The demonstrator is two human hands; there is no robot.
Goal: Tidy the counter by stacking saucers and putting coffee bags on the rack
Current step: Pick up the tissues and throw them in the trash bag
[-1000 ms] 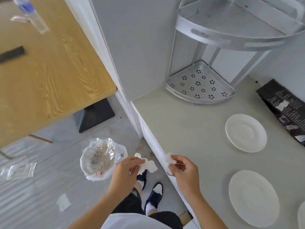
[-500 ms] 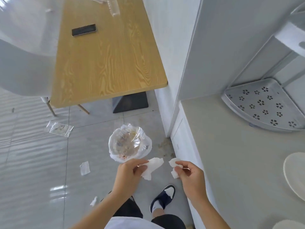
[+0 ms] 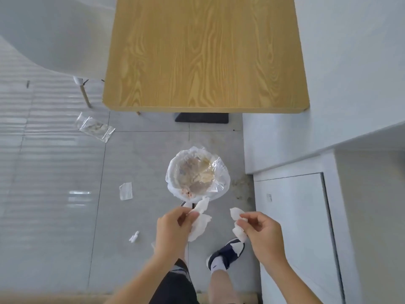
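Observation:
My left hand [image 3: 173,231] pinches a crumpled white paper tissue [image 3: 200,222] just below a small waste bin [image 3: 198,173] lined with a clear plastic bag and partly filled with rubbish. My right hand [image 3: 262,231] pinches a second, smaller piece of white tissue [image 3: 237,224] to the right of the bin. Both hands hover above the grey floor, apart from each other. The saucers, coffee bags and rack are out of view; only a strip of the grey counter [image 3: 372,205] shows at the right edge.
A wooden table [image 3: 203,53] fills the top middle, with a white chair [image 3: 54,36] at its left. Scraps of paper [image 3: 126,190] and a clear plastic wrapper [image 3: 95,127] lie on the tiled floor. A white cabinet door [image 3: 291,216] stands right of my shoe [image 3: 226,253].
My view has swung left and down, away from the counter; rack and saucers have left the frame. The bin now sits central, and both hands still hold their tissue pieces, slightly farther apart.

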